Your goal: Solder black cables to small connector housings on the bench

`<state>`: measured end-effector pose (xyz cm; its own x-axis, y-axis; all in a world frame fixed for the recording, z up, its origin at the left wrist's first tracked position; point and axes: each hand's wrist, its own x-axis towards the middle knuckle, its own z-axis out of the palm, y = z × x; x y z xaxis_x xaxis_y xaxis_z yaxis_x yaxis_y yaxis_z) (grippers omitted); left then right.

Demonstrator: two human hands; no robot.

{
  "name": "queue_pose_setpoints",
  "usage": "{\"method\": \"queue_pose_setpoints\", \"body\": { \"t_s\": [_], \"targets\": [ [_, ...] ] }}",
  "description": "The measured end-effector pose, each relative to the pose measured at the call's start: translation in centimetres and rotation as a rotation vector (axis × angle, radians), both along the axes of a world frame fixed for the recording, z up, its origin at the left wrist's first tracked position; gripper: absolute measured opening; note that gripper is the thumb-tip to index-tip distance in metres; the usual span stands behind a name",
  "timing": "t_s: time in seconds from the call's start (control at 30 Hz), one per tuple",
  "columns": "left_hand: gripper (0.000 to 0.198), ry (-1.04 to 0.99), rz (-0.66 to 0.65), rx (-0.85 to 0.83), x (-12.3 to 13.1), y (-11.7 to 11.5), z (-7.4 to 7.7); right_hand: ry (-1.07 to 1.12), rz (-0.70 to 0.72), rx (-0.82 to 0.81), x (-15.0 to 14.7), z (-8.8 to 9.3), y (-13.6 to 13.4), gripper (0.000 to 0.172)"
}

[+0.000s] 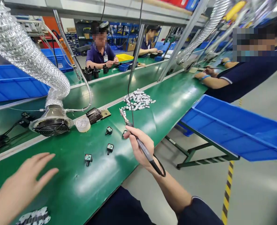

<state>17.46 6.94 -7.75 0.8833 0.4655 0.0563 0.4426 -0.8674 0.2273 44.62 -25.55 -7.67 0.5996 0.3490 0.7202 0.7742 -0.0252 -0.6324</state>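
Observation:
My right hand (140, 145) grips a soldering iron (145, 149) like a pen, its metal tip pointing up and away over the green bench (98, 184). Fingers stretched and apart, my left hand (30, 176) hovers above the bench at the left with nothing in it. Between the hands lie several small black housings with green circuit boards, among them a near one (88, 158), a middle one (110, 148) and a far one (109, 130). Another is partly hidden behind my right hand. Below my left hand sits a group of white-and-dark parts (36, 216).
A heap of small white parts (139, 100) lies farther along the bench. At the left stand a fume extractor with a foil duct (56, 93), a roll of tape (83, 124) and a metal stand (97, 115). A blue bin (234, 125) is at right. Co-workers sit nearby.

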Motion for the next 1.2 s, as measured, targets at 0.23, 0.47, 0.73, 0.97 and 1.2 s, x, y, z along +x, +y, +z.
{"method": "queue_pose_setpoints", "body": {
  "t_s": [0.23,0.47,0.73,0.97,1.2],
  "targets": [
    [0.096,-0.096,-0.112,0.096,10.1,-13.5,-6.7,0.246,0.173,0.073,5.3,3.6,1.6,0.038],
    [0.104,-0.153,-0.125,0.061,18.7,-16.3,-7.6,0.618,0.199,-0.143,14.3,2.7,10.8,0.062],
    [0.094,-0.155,-0.277,0.104,22.6,-15.1,-7.0,0.846,0.262,-0.269,17.1,0.8,18.3,0.057],
    [0.087,-0.167,-0.311,-0.065,23.2,-15.0,-7.0,1.064,0.413,-0.308,16.9,-0.5,19.1,0.044],
    [0.088,-0.215,-0.357,-0.353,23.0,-16.9,-6.7,1.04,0.453,-0.399,16.2,-0.7,18.1,0.036]
  ]
}}
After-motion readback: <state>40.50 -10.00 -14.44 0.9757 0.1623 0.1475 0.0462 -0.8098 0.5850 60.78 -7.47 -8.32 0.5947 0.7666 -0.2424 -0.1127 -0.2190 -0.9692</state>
